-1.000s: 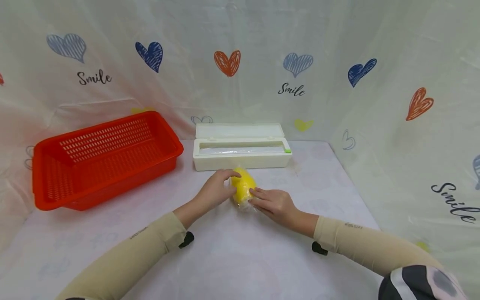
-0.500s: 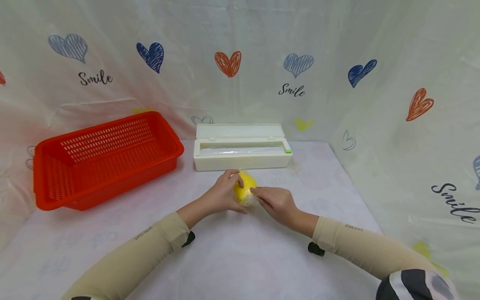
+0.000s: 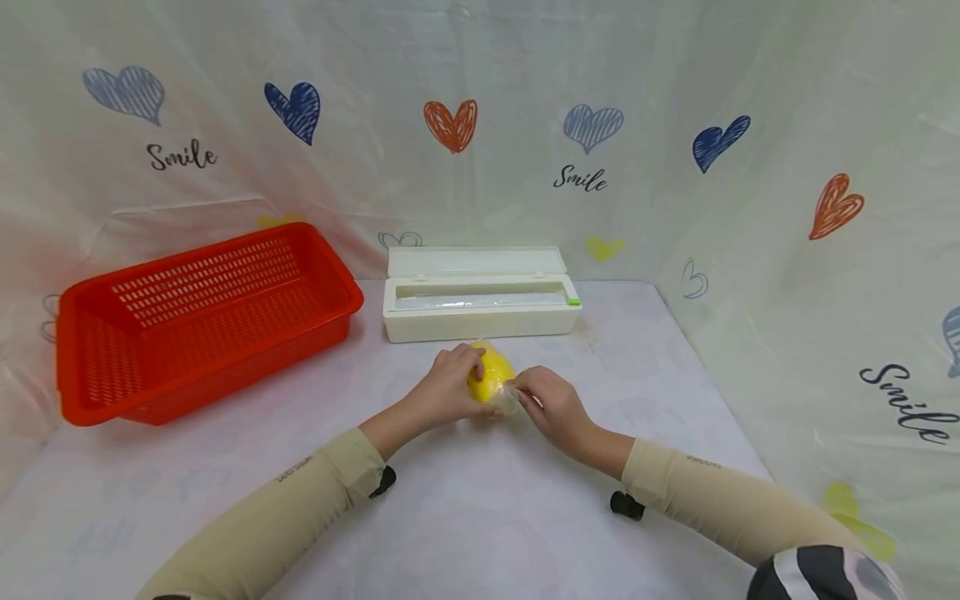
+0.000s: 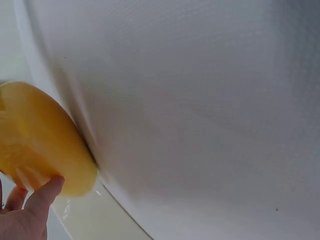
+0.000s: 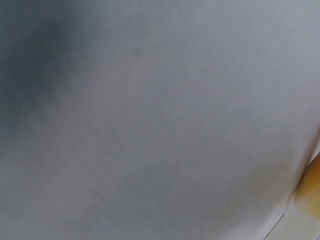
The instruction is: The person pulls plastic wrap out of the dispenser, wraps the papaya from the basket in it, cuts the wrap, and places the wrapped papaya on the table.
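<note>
A smooth yellow oval fruit (image 3: 491, 372), wrapped in clear plastic film (image 3: 504, 403), sits near the middle of the table in the head view. My left hand (image 3: 447, 387) grips it from the left, fingers over its top and thumb low at its near side. At the near right end, my right hand (image 3: 555, 406) pinches the gathered film between thumb and fingers. The left wrist view shows the fruit (image 4: 45, 140) large, with fingertips against its lower side. Only a sliver of the fruit (image 5: 311, 192) shows at the right wrist view's edge; the right hand is outside that view.
Just behind the hands stands a white cling film dispenser (image 3: 480, 323), lid raised and a film roll inside. A red perforated plastic basket (image 3: 247, 367) stands at the back left. White cloth covers the table (image 3: 487, 517); a curtain printed with hearts hangs behind and to the right.
My left hand has turned and spread further round the fruit, its thumb now lower. My right fingers have drawn together on the film, and the fruit has shifted slightly right and tilted.
</note>
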`<state>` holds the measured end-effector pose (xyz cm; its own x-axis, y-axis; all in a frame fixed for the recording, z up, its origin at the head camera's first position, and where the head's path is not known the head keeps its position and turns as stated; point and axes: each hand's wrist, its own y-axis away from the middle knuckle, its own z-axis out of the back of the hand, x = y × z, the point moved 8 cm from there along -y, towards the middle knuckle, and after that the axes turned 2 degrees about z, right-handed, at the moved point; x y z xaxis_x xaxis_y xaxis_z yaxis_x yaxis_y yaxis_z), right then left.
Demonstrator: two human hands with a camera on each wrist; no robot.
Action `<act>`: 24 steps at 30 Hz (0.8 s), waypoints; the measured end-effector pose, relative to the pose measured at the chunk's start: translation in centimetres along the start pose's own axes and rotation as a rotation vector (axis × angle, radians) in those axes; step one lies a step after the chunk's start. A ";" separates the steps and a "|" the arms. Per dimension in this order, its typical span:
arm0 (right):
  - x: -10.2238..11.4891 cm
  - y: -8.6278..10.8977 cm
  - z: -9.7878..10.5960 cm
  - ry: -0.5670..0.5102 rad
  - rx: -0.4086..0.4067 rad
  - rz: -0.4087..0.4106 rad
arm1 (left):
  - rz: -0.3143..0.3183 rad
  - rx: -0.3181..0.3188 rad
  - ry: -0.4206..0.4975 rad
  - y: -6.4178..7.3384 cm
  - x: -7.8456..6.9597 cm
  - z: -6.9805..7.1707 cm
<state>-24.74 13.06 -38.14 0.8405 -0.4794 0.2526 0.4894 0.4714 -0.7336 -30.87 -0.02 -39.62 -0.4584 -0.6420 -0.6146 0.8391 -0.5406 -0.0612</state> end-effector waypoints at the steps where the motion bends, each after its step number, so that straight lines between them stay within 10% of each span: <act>1: -0.2 0.0 0.0 -0.020 -0.001 -0.020 | 0.008 -0.001 -0.002 0.0 0.1 0.0; 19: -4.2 -0.7 -0.9 -0.297 0.160 -0.496 | 0.064 0.013 -0.018 -0.3 0.7 -0.3; 24: -2.6 -1.4 0.1 -0.362 0.114 -0.485 | 0.058 0.026 -0.033 -0.4 0.5 -0.6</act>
<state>-27.61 13.73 -37.73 0.5316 -0.3872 0.7533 0.8408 0.3483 -0.4144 -31.25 0.25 -40.39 -0.4193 -0.6901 -0.5899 0.8568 -0.5156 -0.0058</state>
